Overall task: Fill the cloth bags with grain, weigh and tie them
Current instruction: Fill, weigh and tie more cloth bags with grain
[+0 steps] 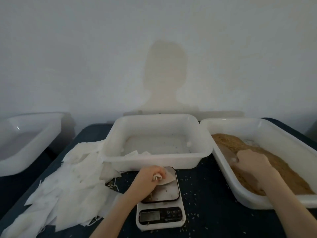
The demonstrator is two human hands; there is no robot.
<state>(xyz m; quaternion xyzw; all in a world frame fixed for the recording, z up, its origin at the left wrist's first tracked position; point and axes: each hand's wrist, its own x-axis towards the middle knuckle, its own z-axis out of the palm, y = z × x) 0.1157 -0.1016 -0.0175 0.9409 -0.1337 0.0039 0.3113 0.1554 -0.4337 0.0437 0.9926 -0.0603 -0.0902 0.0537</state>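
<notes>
While the left hand [148, 176] pinches the gathered neck of a small cloth bag [167, 177], the bag lies on the platform of a white kitchen scale [161, 213] at about six o'clock on the dark blue table [209, 194]. Its fingers are curled round the bunched fabric, where loose white threads show. The scale's display is too blurred to read. At three o'clock, a white plastic tray [223, 160] holds brown grain [240, 145], and the right hand [253, 162] rests down in that grain with its fingers bent; whether it grips anything, I cannot tell, though something small and pale shows by its fingertips. At twelve o'clock, just behind the scale, sits a second white tray [154, 162] with only a few specks and scraps of white cloth inside. At nine o'clock, a loose pile of flat white cloth bags [68, 182] spreads over the table's left side. Farther out at ten o'clock stands a third white tray [34, 134]. Stray grains are scattered on the table around the scale. A person's shadow falls on the pale wall [68, 57] behind.
</notes>
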